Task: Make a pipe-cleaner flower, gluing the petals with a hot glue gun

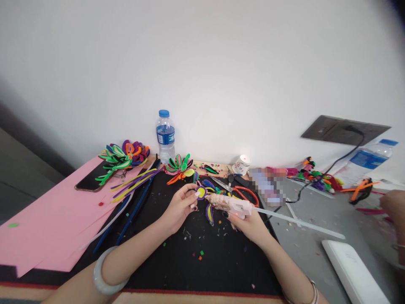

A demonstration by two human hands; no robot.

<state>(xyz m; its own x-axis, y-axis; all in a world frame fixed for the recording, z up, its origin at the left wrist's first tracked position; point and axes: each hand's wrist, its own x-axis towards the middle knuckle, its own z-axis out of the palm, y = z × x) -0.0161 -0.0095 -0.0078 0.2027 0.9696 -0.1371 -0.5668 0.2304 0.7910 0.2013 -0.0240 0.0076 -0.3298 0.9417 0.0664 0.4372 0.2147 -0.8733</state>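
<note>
My left hand (185,205) pinches a small round pipe-cleaner coil (201,193), yellow in the middle with a purple rim. Wrapped around a pale pink glue gun (232,204) is my right hand (249,223); a long translucent glue stick (300,222) sticks out of its back end. The gun's nozzle points left and is right beside the coil; whether they touch I cannot tell. Just below lies a purple and yellow pipe-cleaner petal (209,214) on the black mat (158,270). Scissors with orange handles (247,195) rest behind the gun.
Loose pipe cleaners (136,184) and pipe-cleaner flowers (117,158) lie at left, near a phone (91,177) on pink sheets (44,219). A water bottle (165,137) and a paper cup (241,164) stand by the wall. A black cord (329,171) hangs at right, near another person's arm (394,211).
</note>
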